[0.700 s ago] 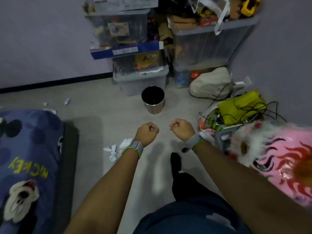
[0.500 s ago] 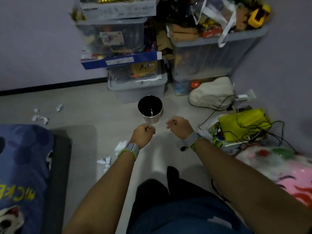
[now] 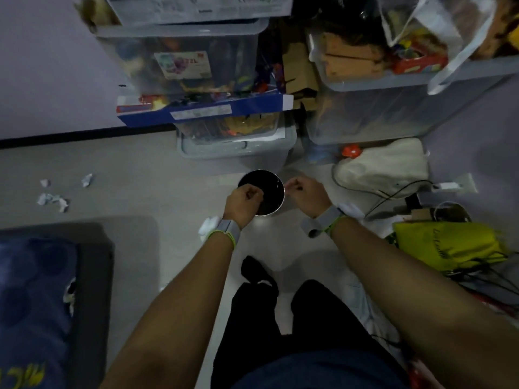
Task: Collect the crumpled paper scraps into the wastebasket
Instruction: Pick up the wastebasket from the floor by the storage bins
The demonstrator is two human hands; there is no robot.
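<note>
The wastebasket, a small round can with a shiny metal wall and a dark inside, is set upright on the smooth pale floor, just in front of a clear plastic storage bin. The left hand is held clenched in a fist above the near left part of the can's rim. The right hand is held just beside the right rim, its fingers curled in and the thumb tip brought against the forefinger. Nothing white is seen in either hand, and whether a scrap is enclosed cannot be told. A grey woven wristband edged in bright green is worn on each wrist.

Crumpled paper scraps, white and jagged, are scattered on the floor at the far left, well apart from the can. Another white crumpled scrap is seen just beside the left wrist.

A flat blue box is wedged between the stacked bins. To the right, a lumpy cream cloth bag and a creased yellow-green bag are crossed by thin black cables. A soft blue blanket is spread at the near left.
</note>
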